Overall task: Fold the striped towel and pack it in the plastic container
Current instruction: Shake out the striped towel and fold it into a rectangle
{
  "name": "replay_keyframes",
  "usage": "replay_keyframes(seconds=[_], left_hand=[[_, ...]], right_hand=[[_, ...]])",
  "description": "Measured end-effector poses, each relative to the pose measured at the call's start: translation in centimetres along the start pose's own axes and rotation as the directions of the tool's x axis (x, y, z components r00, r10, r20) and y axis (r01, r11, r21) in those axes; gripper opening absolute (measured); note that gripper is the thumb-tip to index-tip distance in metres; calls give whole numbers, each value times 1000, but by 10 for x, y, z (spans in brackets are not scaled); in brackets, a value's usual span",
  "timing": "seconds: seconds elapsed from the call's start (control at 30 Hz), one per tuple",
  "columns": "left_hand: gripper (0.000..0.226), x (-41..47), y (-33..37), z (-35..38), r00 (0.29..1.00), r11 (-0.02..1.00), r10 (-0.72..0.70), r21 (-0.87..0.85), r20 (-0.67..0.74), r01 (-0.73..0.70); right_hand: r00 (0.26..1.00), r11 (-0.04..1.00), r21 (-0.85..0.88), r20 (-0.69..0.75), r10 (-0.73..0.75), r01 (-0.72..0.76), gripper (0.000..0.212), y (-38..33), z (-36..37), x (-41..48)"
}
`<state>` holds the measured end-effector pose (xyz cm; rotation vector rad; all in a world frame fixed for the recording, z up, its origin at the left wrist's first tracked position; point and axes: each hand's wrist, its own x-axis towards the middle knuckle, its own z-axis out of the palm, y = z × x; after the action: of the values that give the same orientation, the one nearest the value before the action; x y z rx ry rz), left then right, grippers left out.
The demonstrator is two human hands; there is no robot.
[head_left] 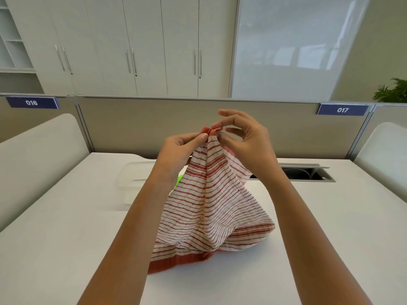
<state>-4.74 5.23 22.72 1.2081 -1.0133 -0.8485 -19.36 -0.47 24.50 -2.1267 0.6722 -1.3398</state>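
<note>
The striped towel [211, 208], white with red stripes and a red border, hangs in a tent shape above the white table [66, 238], its lower part resting on the tabletop. My left hand [178, 150] pinches one top corner. My right hand [242, 139] pinches the corner right beside it, the other fingers spread. Both corners meet at the peak, lifted in front of me. The clear plastic container [132, 183] stands on the table to the left behind my left arm, partly hidden. Something bright green [178, 180] shows at its right edge behind the towel.
A cable slot [308, 173] with an open metal flap lies in the table at the back right. A beige partition [143, 124] with labels 016 and 017 closes the far edge. White side dividers stand left and right. Cabinets fill the background.
</note>
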Motion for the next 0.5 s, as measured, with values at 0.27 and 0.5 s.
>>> replay_keyframes(seconds=[0.27, 0.5], left_hand=[[14, 0, 1, 0, 999, 999, 4, -40, -34, -6], [17, -6, 0, 9, 1000, 992, 5, -128, -19, -7]], right_hand=[[997, 992, 105, 35, 62, -66, 19, -1, -5, -3], [998, 998, 4, -15, 67, -67, 21, 0, 10, -4]])
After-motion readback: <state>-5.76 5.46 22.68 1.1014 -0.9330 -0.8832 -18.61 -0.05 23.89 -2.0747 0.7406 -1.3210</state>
